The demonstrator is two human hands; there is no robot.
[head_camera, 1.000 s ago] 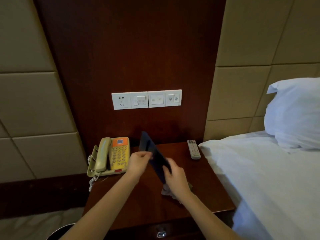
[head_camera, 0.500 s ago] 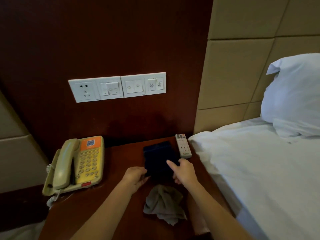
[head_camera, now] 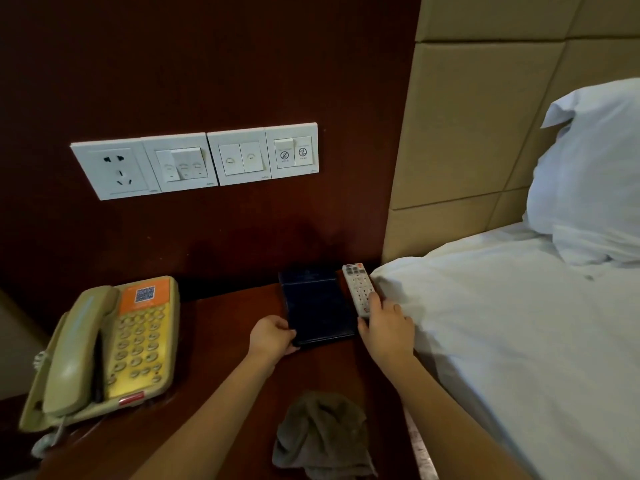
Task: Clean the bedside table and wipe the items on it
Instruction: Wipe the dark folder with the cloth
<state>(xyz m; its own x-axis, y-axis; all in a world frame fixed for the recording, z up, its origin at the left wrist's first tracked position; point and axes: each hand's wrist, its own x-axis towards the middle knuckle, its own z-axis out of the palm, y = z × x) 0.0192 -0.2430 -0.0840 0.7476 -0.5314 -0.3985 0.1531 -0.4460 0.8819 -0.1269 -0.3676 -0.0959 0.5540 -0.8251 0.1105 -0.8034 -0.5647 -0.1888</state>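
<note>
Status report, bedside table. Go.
Left hand grips dark folder at near corner. Right hand on remote, near end, grip unclear. Cloth lies loose at table front, unheld. Phone at left, apart from hands.

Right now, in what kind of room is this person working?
Most likely a hotel bedroom: a corded telephone with a QR sticker sits on the bedside table, a row of labelled wall switches is above it, and a bed with white linen stands beside it.

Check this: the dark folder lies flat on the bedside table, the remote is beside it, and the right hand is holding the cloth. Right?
One thing is off. In the head view the right hand grips the remote; the cloth lies unheld near the front of the table. The folder does lie flat, remote beside it.
</note>
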